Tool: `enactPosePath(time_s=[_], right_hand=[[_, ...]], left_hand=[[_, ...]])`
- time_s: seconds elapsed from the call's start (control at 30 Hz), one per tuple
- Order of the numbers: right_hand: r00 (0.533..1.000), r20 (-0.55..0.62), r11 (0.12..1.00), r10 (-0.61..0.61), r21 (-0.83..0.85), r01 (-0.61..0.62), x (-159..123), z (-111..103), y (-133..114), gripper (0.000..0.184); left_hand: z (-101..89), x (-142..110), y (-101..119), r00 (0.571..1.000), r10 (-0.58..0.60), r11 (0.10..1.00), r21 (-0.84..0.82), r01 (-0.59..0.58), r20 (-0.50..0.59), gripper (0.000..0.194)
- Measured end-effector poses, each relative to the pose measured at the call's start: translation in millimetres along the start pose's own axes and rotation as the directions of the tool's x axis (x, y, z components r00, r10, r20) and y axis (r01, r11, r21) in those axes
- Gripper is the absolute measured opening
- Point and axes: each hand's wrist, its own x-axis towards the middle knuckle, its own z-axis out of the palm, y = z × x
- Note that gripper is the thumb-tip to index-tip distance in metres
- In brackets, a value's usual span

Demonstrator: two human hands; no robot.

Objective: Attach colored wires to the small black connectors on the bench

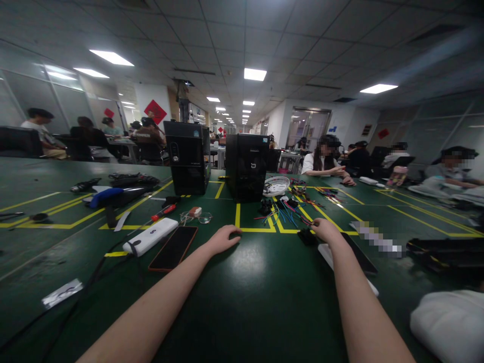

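My left hand (224, 239) rests palm down on the green table (249, 297), fingers loosely curled, with nothing in it. My right hand (324, 231) reaches forward with its fingers closed around a small black part (307, 237) at the near end of a bundle of coloured wires (285, 212). Behind the wires stand two black computer cases (188, 157) (247, 166). A white mesh basket (276, 185) sits beside the right case.
To my left lie a phone with an orange rim (174, 248), a white power bank (151, 236), glasses (196, 217), a red-handled screwdriver (164, 212) and a blue-and-black tool (113, 195). Yellow tape lines mark the table. Other people sit at tables to the left, behind and right.
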Motion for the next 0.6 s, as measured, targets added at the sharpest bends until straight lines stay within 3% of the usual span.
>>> enactPosePath(time_s=[0.2,0.6], right_hand=[[0.988,0.135,0.99,-0.079,0.123,0.063,-5.6,-4.8,-4.7,0.03],[0.986,0.107,0.987,-0.125,0.117,0.112,-2.3,1.3,0.4,0.027]], left_hand=[[-0.9,-0.1,-0.1,1.0,0.022,1.0,0.016,-0.022,0.002,0.027],[4.0,0.4,-9.8,0.996,0.083,0.996,0.043,-0.082,-0.016,0.025]])
